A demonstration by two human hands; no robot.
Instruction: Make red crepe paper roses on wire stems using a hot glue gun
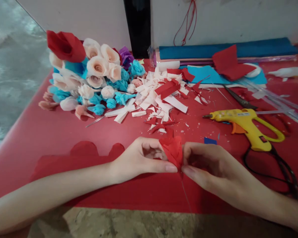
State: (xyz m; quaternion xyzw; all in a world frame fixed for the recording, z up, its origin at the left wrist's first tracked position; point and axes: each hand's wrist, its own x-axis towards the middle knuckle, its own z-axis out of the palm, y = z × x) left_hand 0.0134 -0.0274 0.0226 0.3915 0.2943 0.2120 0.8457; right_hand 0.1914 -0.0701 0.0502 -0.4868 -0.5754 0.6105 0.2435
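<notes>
A small red paper flower point(172, 150) is held upright between my two hands, low over the front of the red table. My left hand point(144, 157) pinches its base from the left, thumb in front. From the right, my right hand point(211, 165) closes thumb and fingers at the lower edge of the same flower. A thin wire or thread point(186, 193) hangs down below the flower's base. Red paper pieces with rounded tops point(84, 153) lie behind my left forearm, partly covered by it.
Finished paper flowers point(98, 67) are heaped at the back left. White and red paper scraps point(161, 94) fill the middle. A yellow glue gun point(248, 124) with a black cord lies at right, near scissors point(238, 98) and clear glue sticks point(280, 102). Blue rolled paper point(221, 49) lies behind.
</notes>
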